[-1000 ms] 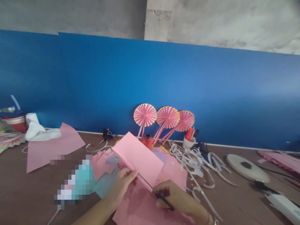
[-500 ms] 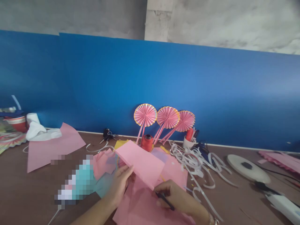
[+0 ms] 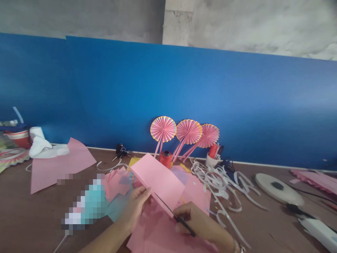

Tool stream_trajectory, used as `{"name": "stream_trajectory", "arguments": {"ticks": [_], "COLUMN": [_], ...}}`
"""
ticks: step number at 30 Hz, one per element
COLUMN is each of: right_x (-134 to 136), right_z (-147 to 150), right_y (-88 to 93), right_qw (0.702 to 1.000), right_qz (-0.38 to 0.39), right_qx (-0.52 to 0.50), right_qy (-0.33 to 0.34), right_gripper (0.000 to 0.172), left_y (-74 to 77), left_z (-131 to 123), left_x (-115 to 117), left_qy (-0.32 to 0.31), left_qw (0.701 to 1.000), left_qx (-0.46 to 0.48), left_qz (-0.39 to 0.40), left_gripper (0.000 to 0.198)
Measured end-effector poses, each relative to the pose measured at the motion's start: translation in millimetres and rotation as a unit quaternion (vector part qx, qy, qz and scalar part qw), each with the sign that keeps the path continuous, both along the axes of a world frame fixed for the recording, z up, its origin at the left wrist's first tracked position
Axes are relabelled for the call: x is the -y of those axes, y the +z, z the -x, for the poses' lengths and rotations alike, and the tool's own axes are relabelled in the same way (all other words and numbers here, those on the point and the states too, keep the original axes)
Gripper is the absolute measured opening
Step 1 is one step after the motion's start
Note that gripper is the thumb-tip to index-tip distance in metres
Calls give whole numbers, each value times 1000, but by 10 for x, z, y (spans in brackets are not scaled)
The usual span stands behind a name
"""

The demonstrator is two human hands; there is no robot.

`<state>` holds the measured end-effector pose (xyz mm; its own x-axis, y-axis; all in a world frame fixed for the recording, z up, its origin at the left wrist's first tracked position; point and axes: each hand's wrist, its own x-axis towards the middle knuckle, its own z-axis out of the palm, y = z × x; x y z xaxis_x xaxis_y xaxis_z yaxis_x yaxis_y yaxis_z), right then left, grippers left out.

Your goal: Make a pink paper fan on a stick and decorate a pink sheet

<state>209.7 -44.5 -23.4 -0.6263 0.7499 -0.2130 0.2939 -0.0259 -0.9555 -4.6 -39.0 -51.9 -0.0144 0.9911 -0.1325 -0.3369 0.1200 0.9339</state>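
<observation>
My left hand [image 3: 137,206] pinches the lower left edge of a pink sheet of paper [image 3: 161,178], thumb on top. My right hand [image 3: 196,219] is closed around black-handled scissors [image 3: 186,226]. Their thin dark blade lies across the sheet near its lower edge and points toward my left thumb. A narrow pink strip shows below the blade, and the other blade is hidden. Beneath both hands more pink paper [image 3: 160,235] is spread on the brown table.
Three pleated pink paper fans [image 3: 163,129] lean on the blue panel [image 3: 118,88] behind a red thread spool [image 3: 165,159]. Curled white strips [image 3: 210,177] lie to the right, near a white cup [image 3: 211,160]. Teal paper [image 3: 117,207] lies left, and a round cream-coloured object [image 3: 279,195] farther right.
The scissors' blade now shows over the paper along the lower edge, where only the handle was visible before. The sheet's upper corner has risen slightly. Both hands stay nearly in place.
</observation>
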Motion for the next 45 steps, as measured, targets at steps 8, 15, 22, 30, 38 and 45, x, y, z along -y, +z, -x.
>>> {"name": "stream_trajectory", "arguments": {"ticks": [8, 15, 22, 30, 38, 45], "right_x": [-4, 0, 29, 22, 15, 5], "right_z": [-7, -4, 26, 23, 19, 21], "right_y": [-61, -105, -69, -85, -122, -207], "right_qw": [1000, 999, 998, 999, 997, 998], "right_qz": [-16, -27, -42, -2, -32, -15], "right_qx": [-2, 23, 34, 25, 54, 51], "right_qy": [-3, -5, -20, -24, -36, -36], "right_gripper": [26, 20, 9, 3, 19, 25], "left_y": [36, 39, -16, 69, 83, 63], "left_z": [-18, -30, -54, -27, -34, -40], "left_x": [32, 43, 53, 30, 22, 15], "left_qy": [-31, -27, -44, -19, 28, 13], "left_qw": [999, 999, 999, 997, 993, 995], "left_qx": [-3, -15, 2, 72, 108, 91], "left_qz": [-14, -25, -9, 1, 38, 42], "left_gripper": [31, 32, 32, 26, 26, 28]}}
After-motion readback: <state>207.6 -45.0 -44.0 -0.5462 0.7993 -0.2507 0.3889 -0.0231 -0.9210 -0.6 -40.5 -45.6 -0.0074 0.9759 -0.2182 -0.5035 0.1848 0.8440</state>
